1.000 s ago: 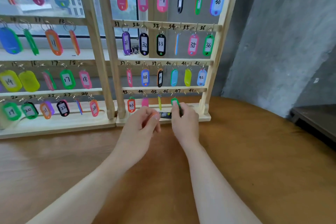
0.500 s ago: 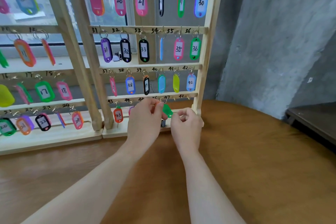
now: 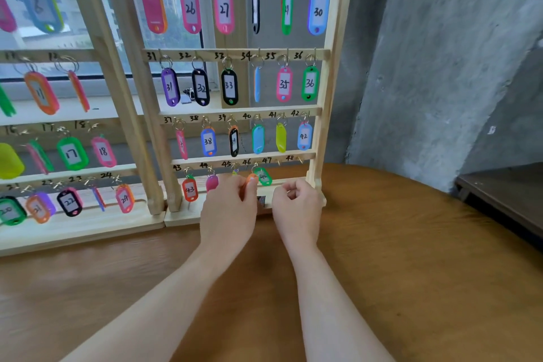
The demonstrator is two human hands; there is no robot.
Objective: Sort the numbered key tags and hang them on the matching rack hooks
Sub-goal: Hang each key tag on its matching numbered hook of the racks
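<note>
Orange tag [image 3: 250, 181] in left hand [image 3: 227, 209] (right hand [image 3: 296, 203] curled, empty) beside green tag [image 3: 263, 176].

Both hands [image 3: 264, 206] forward (fingers curled)

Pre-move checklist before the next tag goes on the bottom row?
1. Green plastic key tag hung under the 46 mark: ok.
2. Hooks 47 and 48 free: ok.
3. Left hand grips an orange plastic tag: ok.
4. Orange tag's number readable: cannot tell, fingers cover it.
5. Right hand free to help: ok, curled on nothing visible.
6. Dark item on the wooden rack base identified: cannot tell.
</note>
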